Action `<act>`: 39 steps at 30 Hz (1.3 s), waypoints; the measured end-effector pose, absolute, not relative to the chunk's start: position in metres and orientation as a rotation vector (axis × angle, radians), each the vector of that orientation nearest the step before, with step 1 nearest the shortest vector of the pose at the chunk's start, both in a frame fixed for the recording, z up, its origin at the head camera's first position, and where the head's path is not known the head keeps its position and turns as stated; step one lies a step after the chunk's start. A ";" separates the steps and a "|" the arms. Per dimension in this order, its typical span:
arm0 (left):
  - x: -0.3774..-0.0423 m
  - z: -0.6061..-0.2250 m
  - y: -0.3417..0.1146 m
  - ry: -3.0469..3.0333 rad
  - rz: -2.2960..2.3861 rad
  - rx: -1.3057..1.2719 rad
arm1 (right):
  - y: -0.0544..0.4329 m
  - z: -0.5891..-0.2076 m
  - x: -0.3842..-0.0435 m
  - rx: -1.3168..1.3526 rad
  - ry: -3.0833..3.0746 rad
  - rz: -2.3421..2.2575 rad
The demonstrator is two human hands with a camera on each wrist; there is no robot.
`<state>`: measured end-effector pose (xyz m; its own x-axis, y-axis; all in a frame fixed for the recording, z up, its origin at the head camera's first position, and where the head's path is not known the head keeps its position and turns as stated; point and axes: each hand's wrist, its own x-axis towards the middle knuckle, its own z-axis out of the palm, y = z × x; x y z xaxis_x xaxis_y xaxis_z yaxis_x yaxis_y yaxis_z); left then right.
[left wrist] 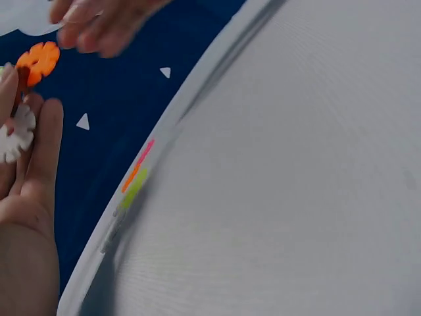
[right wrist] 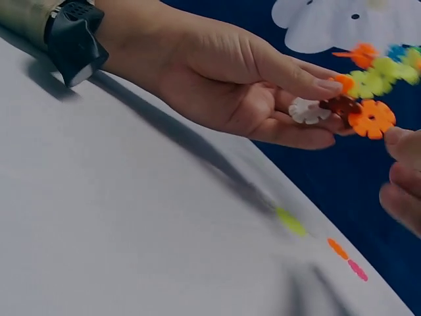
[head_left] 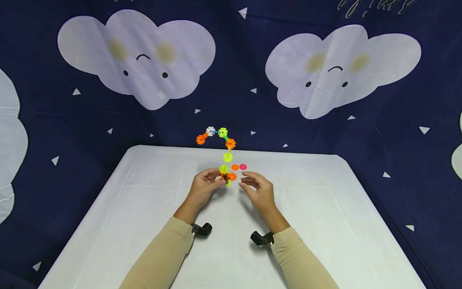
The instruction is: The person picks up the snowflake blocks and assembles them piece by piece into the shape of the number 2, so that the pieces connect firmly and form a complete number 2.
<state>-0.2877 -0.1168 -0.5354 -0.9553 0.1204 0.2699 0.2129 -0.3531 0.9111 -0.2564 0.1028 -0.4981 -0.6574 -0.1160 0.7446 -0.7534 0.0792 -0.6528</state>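
Observation:
My left hand [head_left: 205, 186] holds the lower end of a curved chain of interlocking snowflake discs [head_left: 227, 157] between thumb and fingers. The chain rises and bends left at the top, in yellow-green, orange and white. At the held end are a white disc [right wrist: 308, 111], a dark brown-red disc [right wrist: 340, 107] and an orange disc [right wrist: 373, 119]. My right hand [head_left: 260, 192] is just right of that orange disc, its fingers loosely bent with nothing seen between them. A gap shows between its fingertips and the disc in the head view.
Loose discs lie on the white table [head_left: 310, 224] beyond the hands: an orange disc [head_left: 235, 167], a pink disc [head_left: 243, 167] and a yellow-green disc [right wrist: 291, 222]. A dark blue cloth [head_left: 238, 72] with printed clouds hangs behind the table's far edge.

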 end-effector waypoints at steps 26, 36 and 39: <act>-0.293 -0.539 -0.122 -1.694 -2.291 -0.231 | 0.063 -0.546 -0.309 0.563 -2.612 1.091; -0.293 -0.539 -0.121 -1.690 -2.289 -0.189 | 0.067 -0.550 -0.302 0.667 -2.475 1.091; -0.293 -0.539 -0.122 -1.698 -2.282 -0.186 | 0.068 -0.551 -0.302 0.728 -2.435 1.191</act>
<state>-0.2927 -0.1216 -0.5394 -0.9496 -0.1536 0.2731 0.3057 -0.2632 0.9150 -0.3019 0.0680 -0.5511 -0.8137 -0.2985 0.4987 -0.5769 0.5189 -0.6308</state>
